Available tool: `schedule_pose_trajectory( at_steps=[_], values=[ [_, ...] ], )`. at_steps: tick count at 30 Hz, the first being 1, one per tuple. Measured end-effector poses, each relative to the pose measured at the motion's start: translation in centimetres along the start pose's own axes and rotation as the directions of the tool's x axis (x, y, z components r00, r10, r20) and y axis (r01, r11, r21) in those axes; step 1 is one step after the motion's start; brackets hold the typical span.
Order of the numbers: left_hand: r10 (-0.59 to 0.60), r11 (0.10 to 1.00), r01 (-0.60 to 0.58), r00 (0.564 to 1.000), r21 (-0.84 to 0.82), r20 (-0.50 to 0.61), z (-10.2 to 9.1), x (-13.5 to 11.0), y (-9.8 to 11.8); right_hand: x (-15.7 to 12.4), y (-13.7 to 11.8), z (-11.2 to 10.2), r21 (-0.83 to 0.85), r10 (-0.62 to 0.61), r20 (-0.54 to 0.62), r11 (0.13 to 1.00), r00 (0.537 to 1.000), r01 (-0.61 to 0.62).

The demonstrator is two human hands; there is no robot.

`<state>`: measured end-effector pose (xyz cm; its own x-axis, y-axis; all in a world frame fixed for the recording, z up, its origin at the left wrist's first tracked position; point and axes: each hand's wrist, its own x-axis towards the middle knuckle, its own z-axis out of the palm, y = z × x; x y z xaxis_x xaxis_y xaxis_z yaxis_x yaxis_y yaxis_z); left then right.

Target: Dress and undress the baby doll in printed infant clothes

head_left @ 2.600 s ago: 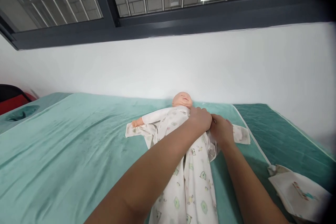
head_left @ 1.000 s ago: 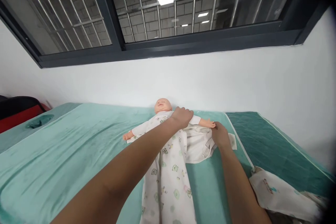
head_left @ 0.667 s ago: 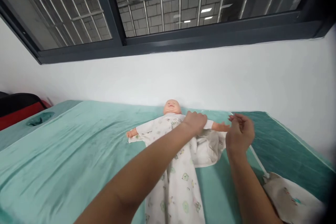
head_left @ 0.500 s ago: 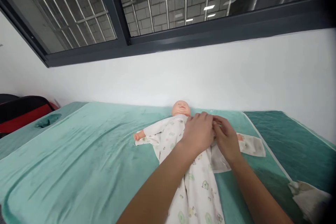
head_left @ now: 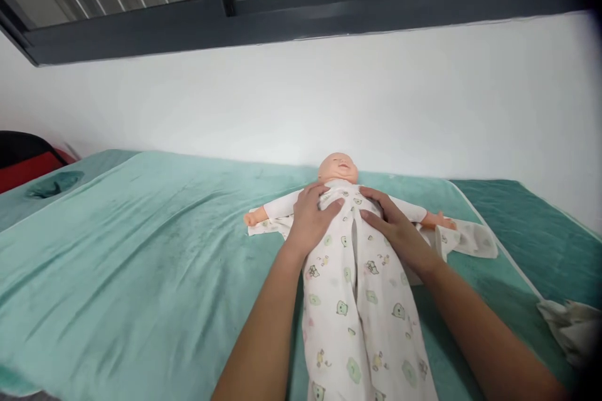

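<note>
A baby doll [head_left: 337,169] lies on its back on the green bed cover, head toward the wall and arms stretched out sideways. White clothing with a print of small animals [head_left: 342,307] covers its chest and legs. My left hand [head_left: 311,219] rests on one side of the doll's chest, thumb spread across the cloth. On the other side lies my right hand [head_left: 394,225], fingers and thumb apart. Both hands are open against the fabric. A printed sleeve [head_left: 475,239] is spread flat beneath the doll's arm at right; another piece of printed cloth shows under the arm at left.
The green cover [head_left: 164,276] spreads wide at left, wrinkled. A crumpled pale cloth [head_left: 571,326] lies at the right edge. A black and red bag [head_left: 28,163] sits at far left near a round hole in the bed. Behind are a white wall [head_left: 282,106] and a barred window.
My hands have moved apart, from close together by the doll's shoulder to either side of its chest. The doll's arm at right is now in view. The camera has tilted down.
</note>
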<state>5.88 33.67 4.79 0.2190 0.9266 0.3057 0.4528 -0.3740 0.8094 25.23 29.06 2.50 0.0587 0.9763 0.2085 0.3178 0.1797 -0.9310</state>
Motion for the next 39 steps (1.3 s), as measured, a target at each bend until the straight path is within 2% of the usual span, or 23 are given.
schedule_pose_trajectory(
  at_steps=[3, 5, 7, 10, 12, 14, 17, 21, 25, 28, 33, 36, 39],
  values=[
    [0.03, 0.999, -0.03, 1.0, 0.027, -0.009, 0.1, -0.3, 0.2, 0.2, 0.2, 0.0, 0.003, -0.01, 0.012, 1.0, 1.0, 0.01],
    [0.119, 0.99, -0.116, 0.992, 0.077, -0.034, 0.3, -0.4, 0.2, 0.2, 0.3, -0.1, 0.016, -0.006, 0.018, 1.0, 1.0, 0.006],
    [0.247, 0.958, -0.237, 0.968, 0.159, -0.043, 0.4, -0.6, 0.3, 0.1, 0.1, -0.1, 0.012, -0.006, 0.016, 1.0, 1.0, 0.005],
    [0.41, 0.864, -0.389, 0.912, 0.321, 0.003, 0.4, -0.9, 0.5, -0.2, -0.4, -0.1, -0.056, -0.047, -0.005, 0.997, 0.999, 0.046],
    [0.467, 0.805, -0.442, 0.883, 0.395, 0.037, 0.4, -1.0, 0.6, -0.5, -0.9, 0.0, -0.126, -0.111, -0.029, 0.986, 0.993, 0.107],
    [0.483, 0.781, -0.455, 0.874, 0.427, 0.048, 0.3, -1.1, 0.4, -0.8, -1.3, 0.0, -0.2, -0.175, -0.039, 0.966, 0.984, 0.164],
    [0.464, 0.789, -0.429, 0.885, 0.44, 0.031, 0.2, -1.0, -0.3, -1.2, -1.9, -0.4, -0.234, -0.206, -0.006, 0.952, 0.978, 0.199],
    [0.44, 0.802, -0.395, 0.898, 0.448, 0.004, 0.1, -0.9, -1.2, -2.3, -1.8, -2.1, -0.093, -0.185, 0.013, 0.978, 0.983, 0.186],
    [0.432, 0.815, -0.371, 0.901, 0.445, -0.041, 0.0, -1.0, -1.9, -4.1, -0.4, -3.8, 0.017, -0.074, -0.034, 0.997, 0.997, 0.075],
    [0.412, 0.821, -0.331, 0.908, 0.465, -0.081, -0.2, -1.3, -2.4, -5.5, 0.8, -4.2, 0.052, 0.011, -0.087, 0.999, 0.996, -0.007],
    [0.325, 0.87, -0.23, 0.933, 0.436, -0.156, -0.5, -3.0, -3.3, -6.4, 1.3, -3.7, -0.055, 0.127, 0.136, 0.991, 0.982, -0.121],
    [0.209, 0.943, -0.136, 0.952, 0.302, -0.224, -0.5, -4.7, -3.5, -6.4, 1.2, -3.4, -0.099, 0.111, 0.194, 0.991, 0.975, -0.093],
    [0.076, 0.987, -0.037, 0.965, 0.159, -0.25, -0.4, -6.4, -3.4, -6.8, 1.3, -3.4, -0.067, 0.12, 0.262, 0.992, 0.958, -0.106]
  ],
)
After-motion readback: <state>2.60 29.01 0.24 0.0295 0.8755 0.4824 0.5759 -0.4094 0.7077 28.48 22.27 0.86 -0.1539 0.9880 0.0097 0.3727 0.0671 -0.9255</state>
